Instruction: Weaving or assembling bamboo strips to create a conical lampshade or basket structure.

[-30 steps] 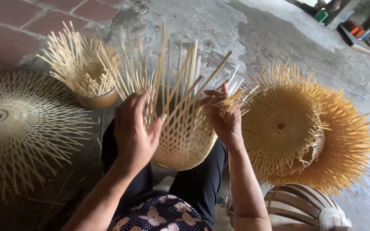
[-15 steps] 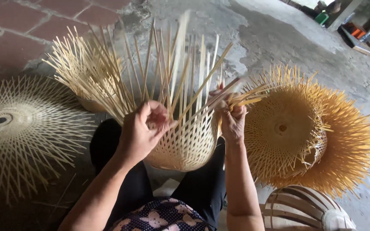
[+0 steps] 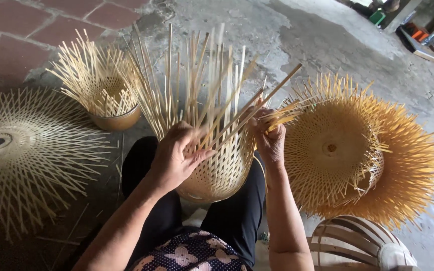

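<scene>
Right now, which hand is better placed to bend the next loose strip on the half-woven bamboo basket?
Probably the right hand: it already pinches loose strips at the half-woven bamboo basket rim, while the left hand braces its side.

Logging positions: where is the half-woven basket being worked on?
Head view, centre: the half-woven basket rests on the person's lap between the left hand and right hand.

Both hands raised, fingers curled

The left hand [image 3: 179,155] is cupped with fingers bent inward, wrist angled up. The right hand [image 3: 269,138] pinches with its fingertips, forearm nearly vertical below it.
</scene>
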